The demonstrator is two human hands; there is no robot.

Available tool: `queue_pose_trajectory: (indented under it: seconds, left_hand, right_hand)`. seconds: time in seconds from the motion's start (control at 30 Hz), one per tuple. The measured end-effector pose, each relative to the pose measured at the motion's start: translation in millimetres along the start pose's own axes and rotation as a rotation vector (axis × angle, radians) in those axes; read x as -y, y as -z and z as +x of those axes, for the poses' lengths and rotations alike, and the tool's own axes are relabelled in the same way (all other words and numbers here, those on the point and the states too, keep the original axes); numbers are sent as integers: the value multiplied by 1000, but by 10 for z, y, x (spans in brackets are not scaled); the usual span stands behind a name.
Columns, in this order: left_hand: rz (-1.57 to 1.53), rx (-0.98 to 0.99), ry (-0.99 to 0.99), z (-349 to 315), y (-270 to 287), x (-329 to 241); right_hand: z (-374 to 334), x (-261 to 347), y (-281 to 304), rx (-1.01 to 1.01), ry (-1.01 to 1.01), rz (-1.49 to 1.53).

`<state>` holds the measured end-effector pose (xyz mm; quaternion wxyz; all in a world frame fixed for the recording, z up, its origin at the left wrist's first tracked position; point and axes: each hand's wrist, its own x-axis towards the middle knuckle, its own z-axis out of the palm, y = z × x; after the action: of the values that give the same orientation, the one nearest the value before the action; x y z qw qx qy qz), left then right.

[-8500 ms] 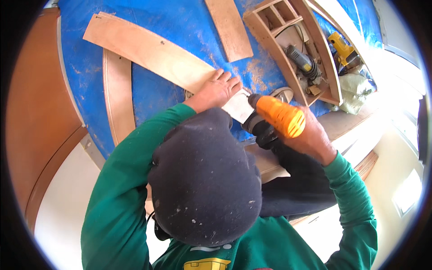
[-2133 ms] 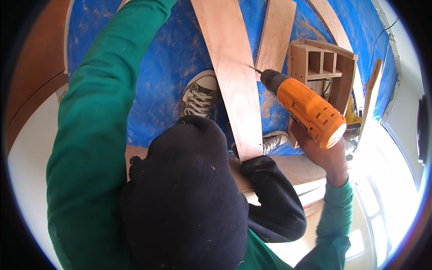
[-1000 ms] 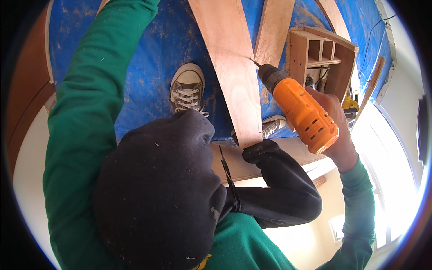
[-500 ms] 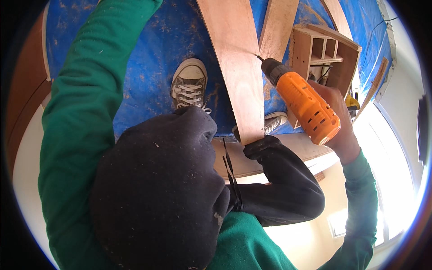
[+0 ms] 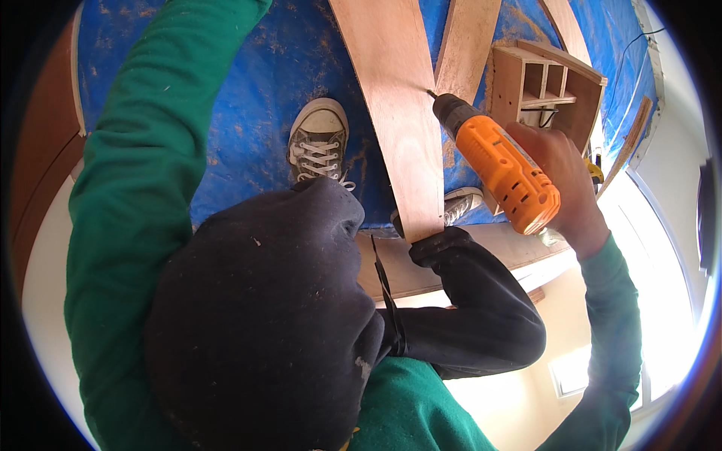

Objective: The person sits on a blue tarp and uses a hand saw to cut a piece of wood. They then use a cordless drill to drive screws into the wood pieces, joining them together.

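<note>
An orange cordless drill [image 5: 508, 173] with a dark chuck is gripped in my right hand [image 5: 564, 177], fingers wrapped around the handle. Its thin bit points up and left, with the tip over a long pale wooden board [image 5: 402, 135]. Whether the tip touches the wood cannot be made out. The board runs from the top edge down to my bent leg, its near end by my dark trousers. My left arm, in a green sleeve [image 5: 150, 135], stretches to the top edge, and the hand on it is out of the picture.
Blue sheeting [image 5: 248, 113] strewn with sawdust covers the floor. Beyond the board lie another plank [image 5: 466, 52] and a curved strip [image 5: 565, 30]. A small wooden box with compartments [image 5: 553, 86] stands right of the drill. My sneaker [image 5: 319, 139] is left of the board.
The drill and my right hand have shifted slightly; the drill's rear end has swung a little left. The board and my left arm look almost the same.
</note>
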<state>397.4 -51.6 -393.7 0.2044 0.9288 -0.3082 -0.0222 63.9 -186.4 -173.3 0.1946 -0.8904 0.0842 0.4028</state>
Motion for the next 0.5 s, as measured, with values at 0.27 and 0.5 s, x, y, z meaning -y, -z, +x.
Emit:
queue_pose_trajectory:
  seconds: [0.27,0.5]
  left_hand:
    - [-6,99,12,-49,142,-39]
    - [4,-467,84,-812,207,149]
  right_hand:
    - [155,161,357,79,169,-403]
    - [-611,40,-126,-292,-58,-95]
